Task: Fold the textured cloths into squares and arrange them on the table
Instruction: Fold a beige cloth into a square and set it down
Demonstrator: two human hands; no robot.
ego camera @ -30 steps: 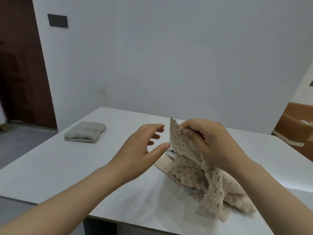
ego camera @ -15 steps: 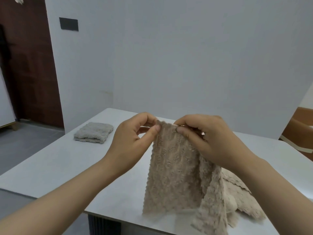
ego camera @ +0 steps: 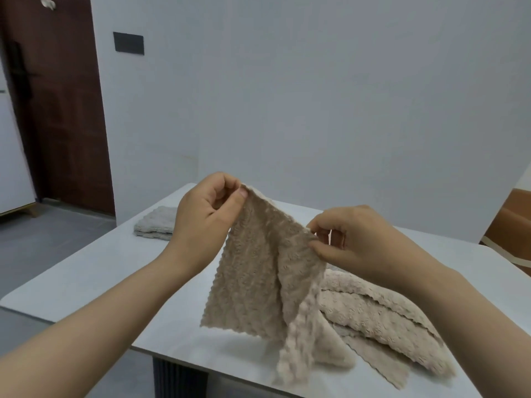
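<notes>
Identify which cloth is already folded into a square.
The grey cloth at the far left of the table, folded flat. The beige cloth hangs unfolded from the left hand and right hand; a beige pile lies beside it.

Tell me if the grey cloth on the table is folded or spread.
Folded. The grey cloth lies as a compact pad with stacked layers along its near edge; the left hand hides its right part.

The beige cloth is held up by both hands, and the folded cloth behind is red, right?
No: the head view shows the folded cloth is grey, not red. The left hand and right hand do hold the beige cloth up.
</notes>
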